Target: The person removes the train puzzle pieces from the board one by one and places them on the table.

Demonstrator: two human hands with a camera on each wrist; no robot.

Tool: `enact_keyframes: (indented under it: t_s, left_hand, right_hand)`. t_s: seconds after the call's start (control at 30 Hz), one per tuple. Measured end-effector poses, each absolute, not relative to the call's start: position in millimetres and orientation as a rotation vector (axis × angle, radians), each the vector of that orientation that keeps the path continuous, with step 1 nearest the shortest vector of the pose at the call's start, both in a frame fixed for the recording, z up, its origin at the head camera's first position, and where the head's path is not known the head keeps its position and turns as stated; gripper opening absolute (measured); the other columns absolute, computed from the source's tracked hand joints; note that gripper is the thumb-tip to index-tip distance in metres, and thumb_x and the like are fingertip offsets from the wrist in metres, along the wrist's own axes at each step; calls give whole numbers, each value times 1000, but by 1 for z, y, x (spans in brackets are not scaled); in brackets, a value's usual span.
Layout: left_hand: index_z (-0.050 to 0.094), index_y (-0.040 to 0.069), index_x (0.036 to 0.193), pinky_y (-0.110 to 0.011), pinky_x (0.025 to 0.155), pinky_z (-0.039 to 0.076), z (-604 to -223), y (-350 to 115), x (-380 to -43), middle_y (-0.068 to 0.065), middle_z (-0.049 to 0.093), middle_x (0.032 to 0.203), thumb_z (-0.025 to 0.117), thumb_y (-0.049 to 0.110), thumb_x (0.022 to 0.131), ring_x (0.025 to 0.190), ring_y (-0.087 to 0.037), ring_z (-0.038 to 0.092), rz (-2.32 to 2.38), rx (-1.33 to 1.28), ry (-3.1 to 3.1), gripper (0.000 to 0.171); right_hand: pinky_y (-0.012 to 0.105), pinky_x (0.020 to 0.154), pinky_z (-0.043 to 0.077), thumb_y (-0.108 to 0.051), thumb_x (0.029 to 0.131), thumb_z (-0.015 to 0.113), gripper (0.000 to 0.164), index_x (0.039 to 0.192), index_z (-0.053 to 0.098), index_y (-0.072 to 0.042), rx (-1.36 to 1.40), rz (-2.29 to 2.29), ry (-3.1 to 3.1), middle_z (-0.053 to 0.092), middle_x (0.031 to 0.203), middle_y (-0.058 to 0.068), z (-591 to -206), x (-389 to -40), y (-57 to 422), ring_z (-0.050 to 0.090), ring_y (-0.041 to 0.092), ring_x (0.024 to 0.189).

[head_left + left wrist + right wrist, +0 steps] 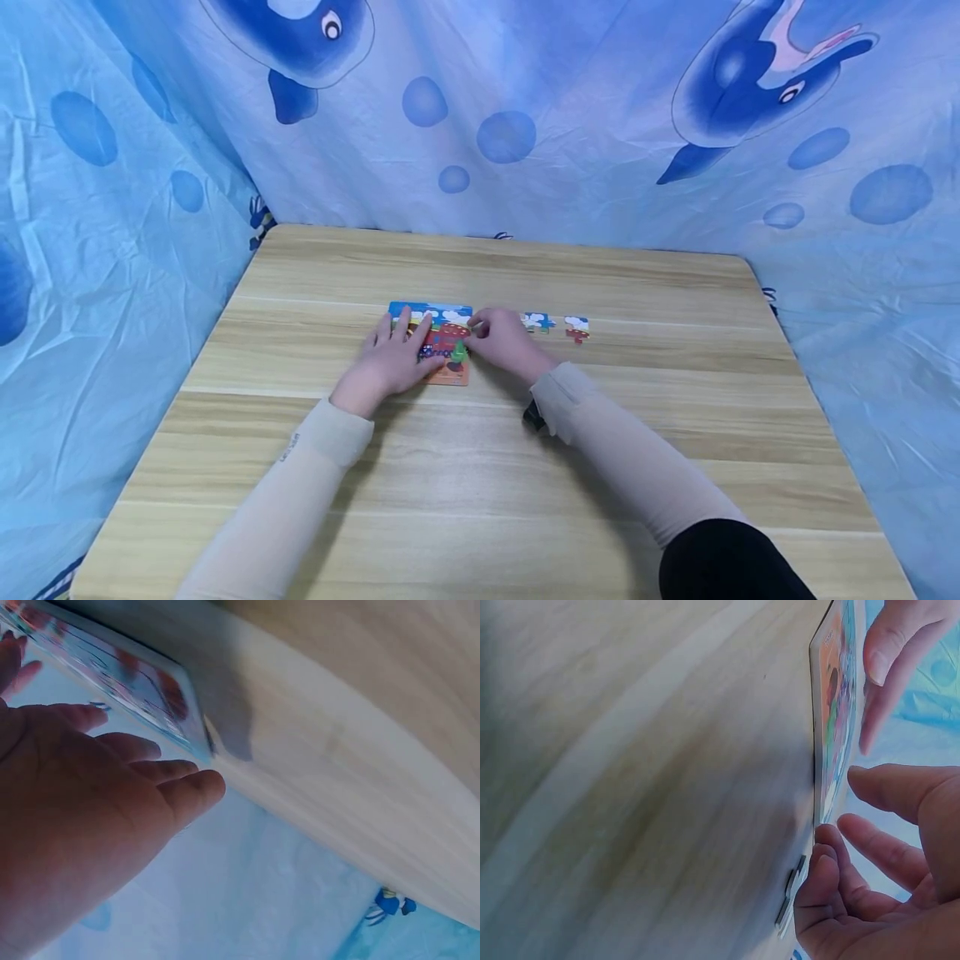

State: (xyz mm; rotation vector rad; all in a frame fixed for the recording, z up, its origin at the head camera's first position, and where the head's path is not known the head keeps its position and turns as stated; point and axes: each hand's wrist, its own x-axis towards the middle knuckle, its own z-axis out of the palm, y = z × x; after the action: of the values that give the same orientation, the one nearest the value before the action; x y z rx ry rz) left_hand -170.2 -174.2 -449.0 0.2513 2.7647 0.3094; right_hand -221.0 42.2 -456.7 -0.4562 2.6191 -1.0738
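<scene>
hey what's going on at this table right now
A person is working on a small jigsaw puzzle lying on a wooden table. The left hand rests flat on the puzzle's left side with fingers spread. The right hand has its fingers curled at the puzzle's right edge. Two loose pieces lie on the table just to the right, untouched.

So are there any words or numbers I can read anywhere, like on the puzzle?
None can be read.
Puzzle board: colourful print, perhaps letters, too blurred to read.
Left sleeve: a small dark mark, too small to read.
Two loose puzzle pieces: pictures only, no text seen.
Blue cloth: whales and bubbles, no words.
</scene>
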Motion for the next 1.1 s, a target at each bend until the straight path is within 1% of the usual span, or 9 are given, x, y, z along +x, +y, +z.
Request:
enact_keyframes:
  t_s: [0.1,0.23,0.3,0.37,0.5,0.6,0.83,1.0,1.1]
  left_hand:
    - [10,17,166,-65,116,4,-463,-173,-171,-23,-2,167,39,72,98,149,-50,-8,323,264,2761,91]
    - [9,17,166,-67,115,7,-475,-174,-171,-23,-2,167,37,75,97,148,-50,-9,324,264,2763,93]
    - [10,17,166,-68,115,10,-472,-172,-169,-23,-1,167,40,72,98,148,-50,-9,322,253,2759,92]
    - [12,16,166,-69,114,10,-466,-170,-167,-24,1,167,44,69,99,148,-51,-8,336,247,2751,91]
    - [12,15,165,-66,115,11,-453,-166,-163,-24,1,167,48,62,101,149,-51,-6,328,234,2732,88]
    - [10,15,165,-64,116,11,-448,-165,-161,-23,0,167,47,59,103,149,-50,-6,306,234,2726,85]
    - [8,15,165,-64,117,9,-447,-165,-160,-23,-2,167,44,59,103,149,-50,-8,306,225,2717,84]
    - [2,20,165,-64,117,5,-468,-170,-170,-19,-9,168,41,66,101,148,-47,-17,337,210,2701,89]
    - [-1,23,165,-65,116,4,-479,-173,-175,-18,-11,168,40,70,99,148,-46,-19,348,206,2694,91]
  right_hand:
    - [29,71,53,-21,93,77,30,122,73,-11,-489,-1027,2638,64,97,-1,-457,-220,39,61,15,84]
    - [28,69,52,-22,93,77,32,123,74,-12,-533,-951,2658,64,95,-1,-456,-219,36,60,14,82]
    - [28,69,51,-23,94,77,33,125,73,-11,-546,-917,2659,63,96,-1,-456,-219,34,59,15,82]
    - [28,70,51,-24,94,77,35,126,73,-11,-548,-896,2657,64,97,-1,-456,-219,33,59,15,83]
    - [28,74,51,-23,93,78,35,126,73,-11,-549,-874,2651,65,102,-1,-457,-220,30,58,14,87]
    - [29,77,51,-22,93,78,34,124,74,-10,-548,-868,2640,66,104,-1,-457,-221,29,58,14,89]
    - [29,76,51,-24,93,78,32,123,75,-12,-526,-880,2629,66,103,-1,-457,-222,27,58,15,90]
    - [29,76,53,-23,95,76,29,120,76,-11,-518,-896,2622,68,104,1,-456,-222,26,61,16,89]
    - [30,74,52,-23,96,74,24,116,76,-11,-499,-902,2621,67,101,1,-455,-222,26,61,17,86]
